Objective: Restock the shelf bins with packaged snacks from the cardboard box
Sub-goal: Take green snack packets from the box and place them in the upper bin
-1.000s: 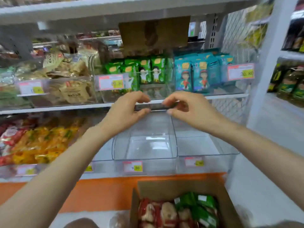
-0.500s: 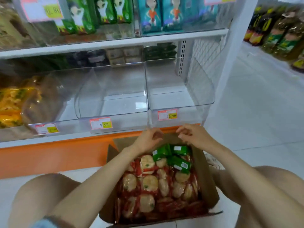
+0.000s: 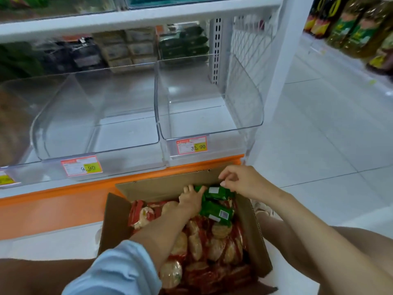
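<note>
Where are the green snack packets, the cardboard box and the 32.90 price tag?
green snack packets point(image 3: 212, 208): head view, wrapper of the nearer packet.
cardboard box point(image 3: 165, 187): head view, far flap.
32.90 price tag point(image 3: 191, 145): head view, middle of the label.

Retail shop: identified by clear shelf bins carrying price tags at left, bottled goods shelved far right across tiled aisle floor.

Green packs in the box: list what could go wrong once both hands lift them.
1. The green packs lie loose on the red packs; scooped between left hand and right hand, one may slip out.
2. The 9.90 bin and the 32.90 bin are both empty: the packs could land in the wrong one.
3. The raised box flap may snag them.
</note>
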A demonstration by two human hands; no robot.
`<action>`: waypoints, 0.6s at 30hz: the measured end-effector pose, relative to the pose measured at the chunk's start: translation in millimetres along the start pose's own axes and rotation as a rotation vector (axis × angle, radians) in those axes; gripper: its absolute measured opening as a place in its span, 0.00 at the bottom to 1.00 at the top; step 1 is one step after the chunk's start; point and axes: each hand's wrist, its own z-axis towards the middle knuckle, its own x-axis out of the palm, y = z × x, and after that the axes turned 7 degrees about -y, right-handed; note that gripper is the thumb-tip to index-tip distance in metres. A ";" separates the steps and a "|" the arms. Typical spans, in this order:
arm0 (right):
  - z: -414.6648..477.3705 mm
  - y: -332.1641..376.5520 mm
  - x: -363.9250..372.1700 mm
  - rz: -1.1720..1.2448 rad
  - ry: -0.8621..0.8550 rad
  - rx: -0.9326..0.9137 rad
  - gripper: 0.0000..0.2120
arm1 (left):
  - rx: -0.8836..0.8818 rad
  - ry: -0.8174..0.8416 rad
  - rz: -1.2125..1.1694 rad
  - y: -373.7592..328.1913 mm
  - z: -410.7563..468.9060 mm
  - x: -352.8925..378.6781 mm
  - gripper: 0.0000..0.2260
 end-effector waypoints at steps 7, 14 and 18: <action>5.8 -7.7 -1.7 -0.045 0.028 0.010 0.11 | 0.084 -0.236 0.011 14.9 -16.9 -3.5 0.28; -1.7 -18.3 16.0 -0.048 0.107 0.091 0.22 | 0.304 -0.418 -0.776 46.9 -76.3 -41.2 0.21; -3.2 -22.7 17.8 0.166 0.258 0.220 0.32 | 0.279 -0.461 -1.055 46.8 -105.5 -65.8 0.22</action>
